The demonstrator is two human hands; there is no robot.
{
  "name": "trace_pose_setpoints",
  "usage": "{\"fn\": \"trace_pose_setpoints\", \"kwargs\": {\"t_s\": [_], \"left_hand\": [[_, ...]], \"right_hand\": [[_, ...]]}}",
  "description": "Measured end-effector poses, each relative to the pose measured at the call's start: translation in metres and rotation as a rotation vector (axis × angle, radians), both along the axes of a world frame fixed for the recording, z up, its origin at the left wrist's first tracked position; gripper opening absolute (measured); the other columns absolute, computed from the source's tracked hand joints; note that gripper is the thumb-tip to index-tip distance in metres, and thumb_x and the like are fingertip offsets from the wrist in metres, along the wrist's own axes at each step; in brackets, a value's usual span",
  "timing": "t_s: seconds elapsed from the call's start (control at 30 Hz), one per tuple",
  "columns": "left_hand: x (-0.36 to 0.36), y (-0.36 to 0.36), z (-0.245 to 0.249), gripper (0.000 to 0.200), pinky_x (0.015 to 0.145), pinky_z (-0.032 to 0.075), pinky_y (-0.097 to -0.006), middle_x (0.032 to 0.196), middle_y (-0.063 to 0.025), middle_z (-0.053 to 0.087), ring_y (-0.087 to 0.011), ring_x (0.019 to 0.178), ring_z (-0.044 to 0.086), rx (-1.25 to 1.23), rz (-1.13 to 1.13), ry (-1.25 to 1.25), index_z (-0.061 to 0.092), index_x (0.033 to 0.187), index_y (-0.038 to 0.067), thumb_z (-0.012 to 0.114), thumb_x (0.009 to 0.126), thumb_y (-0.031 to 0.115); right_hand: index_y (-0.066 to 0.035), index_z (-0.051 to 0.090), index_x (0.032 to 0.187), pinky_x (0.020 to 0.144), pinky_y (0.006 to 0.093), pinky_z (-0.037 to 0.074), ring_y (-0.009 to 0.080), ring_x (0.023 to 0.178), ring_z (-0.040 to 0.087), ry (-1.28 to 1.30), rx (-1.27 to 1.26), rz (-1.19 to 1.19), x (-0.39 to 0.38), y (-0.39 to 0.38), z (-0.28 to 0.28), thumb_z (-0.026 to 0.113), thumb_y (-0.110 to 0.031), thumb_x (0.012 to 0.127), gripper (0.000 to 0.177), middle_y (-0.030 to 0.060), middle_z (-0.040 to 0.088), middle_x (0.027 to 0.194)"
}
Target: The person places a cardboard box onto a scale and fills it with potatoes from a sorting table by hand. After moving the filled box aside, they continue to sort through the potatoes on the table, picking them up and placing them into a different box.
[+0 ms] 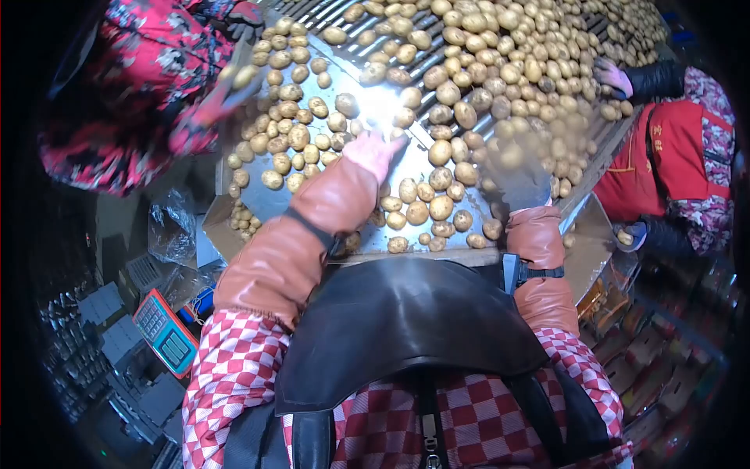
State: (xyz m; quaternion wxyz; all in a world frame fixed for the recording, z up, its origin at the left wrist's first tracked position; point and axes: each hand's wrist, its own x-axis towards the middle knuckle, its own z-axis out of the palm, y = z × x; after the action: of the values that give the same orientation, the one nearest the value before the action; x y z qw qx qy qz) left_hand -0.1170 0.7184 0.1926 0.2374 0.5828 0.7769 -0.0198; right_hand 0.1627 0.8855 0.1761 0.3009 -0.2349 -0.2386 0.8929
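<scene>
My left hand (pixel 373 153), in a pale pinkish glove with dark fingertips, reaches over the metal sorting table (pixel 262 187), its fingers stretched out beside loose potatoes. Strong glare washes out the area just beyond them. On the right, my right hand (pixel 522 181) wears a dark glove and is smeared by motion at the edge of the potato pile (pixel 539 70). Blurred potatoes (pixel 512 148) overlap its fingers, and I cannot tell whether it grips any. Between my hands, several potatoes (pixel 418 212) lie on the sheet near the front edge.
At the left, a person in a red patterned jacket (pixel 156 78) holds a blurred potato (pixel 245 76). Another person's gloved hand (pixel 613 78) touches the pile at right. Cardboard boxes (pixel 590 250) flank the table. A scale with a keypad (pixel 166 332) stands low at left.
</scene>
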Motion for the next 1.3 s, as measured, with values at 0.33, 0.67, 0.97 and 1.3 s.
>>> {"fn": "trace_pose_setpoints", "kwargs": {"t_s": [0.33, 0.67, 0.97, 1.3], "left_hand": [[-0.003, 0.045, -0.049, 0.035, 0.099, 0.047, -0.0464, 0.132, -0.0272, 0.046, -0.043, 0.119, 0.052, 0.065, 0.041, -0.057, 0.057, 0.125, 0.023, 0.05, 0.091, 0.018], [0.011, -0.07, 0.027, 0.039, 0.064, 0.055, -0.0242, 0.105, -0.0099, 0.063, -0.0162, 0.093, 0.066, 0.258, 0.7, -1.33, 0.054, 0.126, 0.002, 0.065, 0.092, 0.016], [-0.013, -0.263, 0.035, 0.042, 0.074, 0.058, -0.0308, 0.114, -0.0142, 0.059, -0.0236, 0.094, 0.066, 0.323, 1.305, -1.47, 0.052, 0.123, 0.001, 0.07, 0.09, 0.018], [0.008, -0.17, 0.018, 0.05, 0.108, 0.041, -0.0444, 0.146, -0.0216, 0.043, -0.0401, 0.131, 0.047, 0.211, 0.443, -0.293, 0.057, 0.133, 0.015, 0.067, 0.085, 0.018]], "right_hand": [[-0.009, 0.053, 0.131, 0.06, 0.0216, 0.045, 0.0148, 0.082, 0.057, -0.657, 0.402, 0.049, 0.012, -0.049, -0.001, 0.049, -0.027, 0.099, 0.037, 0.0032, 0.055, 0.099], [-0.003, 0.057, 0.129, 0.087, 0.0331, 0.053, 0.0194, 0.098, 0.06, -0.583, 0.247, 0.379, -0.087, -0.102, 0.035, 0.052, -0.031, 0.101, 0.04, 0.008, 0.061, 0.116], [-0.009, 0.073, 0.094, 0.068, 0.0392, 0.053, 0.0287, 0.076, 0.066, -0.559, 1.157, 1.325, -0.089, -0.117, 0.064, 0.063, -0.024, 0.087, 0.019, 0.0137, 0.07, 0.091], [-0.028, 0.064, 0.12, 0.113, 0.0613, 0.023, 0.0393, 0.138, 0.033, -0.959, 2.139, 0.872, -0.059, -0.091, -0.027, 0.063, -0.039, 0.087, 0.035, 0.0083, 0.044, 0.146]]}}
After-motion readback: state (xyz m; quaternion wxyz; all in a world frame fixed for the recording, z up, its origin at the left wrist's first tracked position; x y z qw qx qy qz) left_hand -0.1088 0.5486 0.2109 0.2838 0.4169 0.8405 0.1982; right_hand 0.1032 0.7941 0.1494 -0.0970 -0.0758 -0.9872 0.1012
